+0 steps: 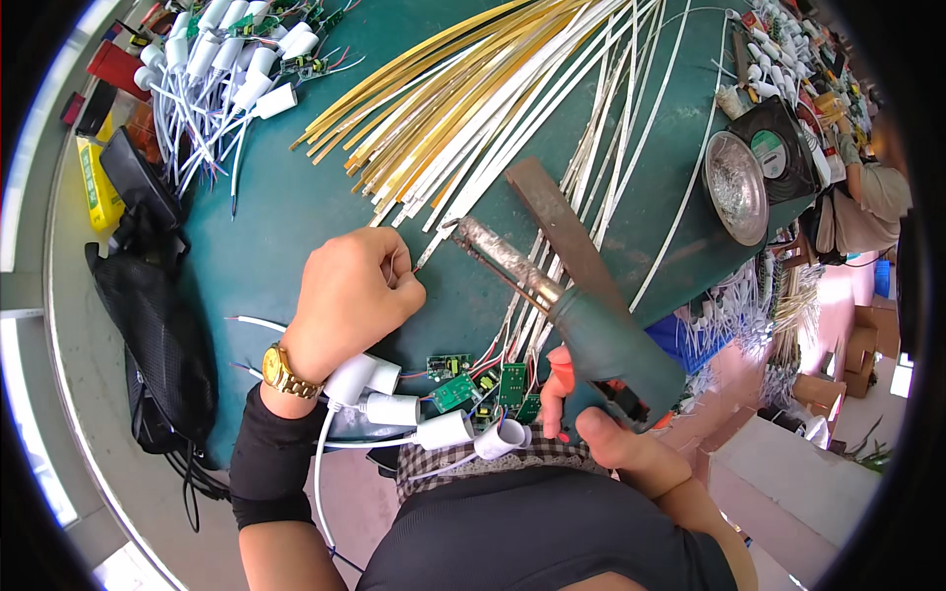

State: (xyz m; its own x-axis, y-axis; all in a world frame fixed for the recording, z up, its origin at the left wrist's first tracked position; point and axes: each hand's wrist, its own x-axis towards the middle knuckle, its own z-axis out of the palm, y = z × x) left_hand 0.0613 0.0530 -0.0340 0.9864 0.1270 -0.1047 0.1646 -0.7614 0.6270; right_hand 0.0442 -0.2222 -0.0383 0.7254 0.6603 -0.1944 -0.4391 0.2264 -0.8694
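Observation:
My right hand (611, 438) grips a soldering gun (616, 350) with a bulky dark-green body. Its scorched metal barrel (507, 261) points up and left, the bent tip lying just right of my left hand (360, 286). Those left fingers are curled into a pinch; what they hold, if anything, is hidden. Close by their tips, a narrow white strip (443, 239) ends in a bit of red. Below sit white plastic lamp sockets (443, 430) with white cables, and small green circuit boards (455, 392) wired to strips that run under the gun.
Long yellow and white strips (463, 118) fan across the green tabletop (266, 197). A brown bar (562, 227) lies near the gun. More sockets (232, 54) heap at far left, a black mesh bag (158, 335) at left. Right stands a round metal dish (737, 187); beyond, another person (872, 202).

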